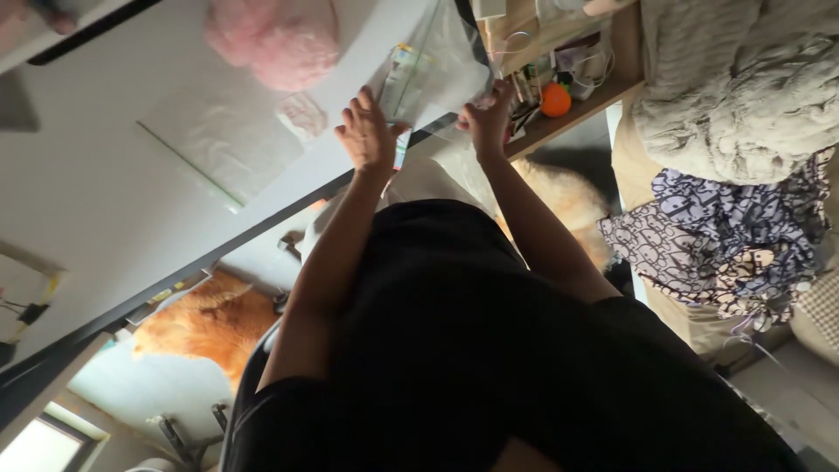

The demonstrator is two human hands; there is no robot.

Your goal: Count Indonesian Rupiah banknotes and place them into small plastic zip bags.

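My left hand (367,135) and my right hand (485,118) reach out over the edge of a white table (105,201). Between them they hold up a clear plastic bag (441,65) with a colourful flat item inside. The left hand's fingers are spread against the bag's lower left side, with the thumb at its edge. On the lower right corner, the right hand's fingers are pinched shut. My black-clothed torso fills the lower part of the view.
A pink fluffy thing (275,39), a flat clear bag (218,144) and a small pink packet (301,114) lie on the table. A cluttered wooden shelf (594,96) with an orange ball (555,100) stands right. Grey blanket (743,87), patterned cloth (725,227), orange fur (210,323) below.
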